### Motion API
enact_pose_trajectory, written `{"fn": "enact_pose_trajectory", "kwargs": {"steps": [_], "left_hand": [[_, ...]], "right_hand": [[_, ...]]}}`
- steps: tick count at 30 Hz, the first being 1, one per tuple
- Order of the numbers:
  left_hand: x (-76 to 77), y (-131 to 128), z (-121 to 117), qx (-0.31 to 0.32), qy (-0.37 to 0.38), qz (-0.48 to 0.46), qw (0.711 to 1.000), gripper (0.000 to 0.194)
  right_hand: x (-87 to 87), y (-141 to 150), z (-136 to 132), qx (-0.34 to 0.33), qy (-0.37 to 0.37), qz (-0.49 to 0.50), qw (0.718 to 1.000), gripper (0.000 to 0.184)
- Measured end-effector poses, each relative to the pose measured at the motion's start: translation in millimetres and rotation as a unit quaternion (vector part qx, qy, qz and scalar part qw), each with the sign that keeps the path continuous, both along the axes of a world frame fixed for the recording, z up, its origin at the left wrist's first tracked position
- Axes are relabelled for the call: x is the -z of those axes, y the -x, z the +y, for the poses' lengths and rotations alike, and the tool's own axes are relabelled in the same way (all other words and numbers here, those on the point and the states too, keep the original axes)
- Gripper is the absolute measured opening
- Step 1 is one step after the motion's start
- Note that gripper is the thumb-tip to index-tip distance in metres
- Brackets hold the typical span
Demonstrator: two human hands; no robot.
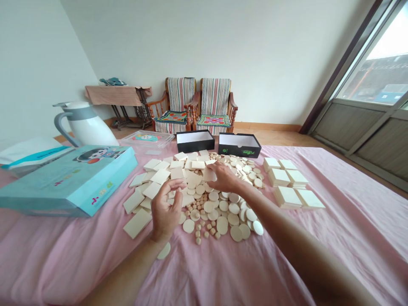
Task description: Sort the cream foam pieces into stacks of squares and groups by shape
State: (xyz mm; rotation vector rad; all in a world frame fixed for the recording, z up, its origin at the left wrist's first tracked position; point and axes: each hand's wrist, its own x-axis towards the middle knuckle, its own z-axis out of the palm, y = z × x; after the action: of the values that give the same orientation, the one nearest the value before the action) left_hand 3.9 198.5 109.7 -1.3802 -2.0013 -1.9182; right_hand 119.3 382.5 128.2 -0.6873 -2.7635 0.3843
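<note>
Reaching over cream square tiles [161,176] and round discs [219,216] heaped on a pink bedsheet [207,276], the right hand [225,178] lies at the heap's 2 o'clock against a single tile [209,174], and whether that grip is clamped on it cannot be told. The left hand [165,210] curls at the heap's 8 o'clock, its grip apart. Two black boxes [236,149] stand at 12 o'clock, their green logo [225,150] and white script [246,152] unreadable, like the lettering on the blue box [66,182] at 10 o'clock.
</note>
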Motion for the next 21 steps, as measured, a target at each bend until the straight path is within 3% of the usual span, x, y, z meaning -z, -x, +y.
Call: {"fn": "enact_pose_trajectory", "kwargs": {"steps": [3, 8, 13, 17, 21], "left_hand": [[1.0, 0.5, -0.3, 0.001, 0.008, 0.0, 1.0, 0.018], [3.9, 1.2, 0.5, 0.006, 0.015, 0.01, 1.0, 0.018], [6.7, 2.2, 2.4, 0.006, 0.017, 0.01, 1.0, 0.019], [7.6, 3.2, 3.1, -0.003, 0.023, 0.015, 1.0, 0.018], [8.6, 5.1, 3.8, -0.005, 0.027, 0.016, 0.999, 0.017]], "right_hand": [[-10.4, -36.3, 0.0, -0.006, -0.006, 0.051, 0.999, 0.053], [-23.3, -123.1, 12.5, 0.015, -0.023, 0.068, 0.997, 0.049], [-17.6, -200.7, 31.2, 0.088, -0.005, 0.034, 0.996, 0.047], [-7.1, -233.3, 40.6, 0.118, 0.017, -0.024, 0.993, 0.051], [-2.1, -239.2, 41.6, 0.116, 0.025, -0.04, 0.992, 0.055]]}}
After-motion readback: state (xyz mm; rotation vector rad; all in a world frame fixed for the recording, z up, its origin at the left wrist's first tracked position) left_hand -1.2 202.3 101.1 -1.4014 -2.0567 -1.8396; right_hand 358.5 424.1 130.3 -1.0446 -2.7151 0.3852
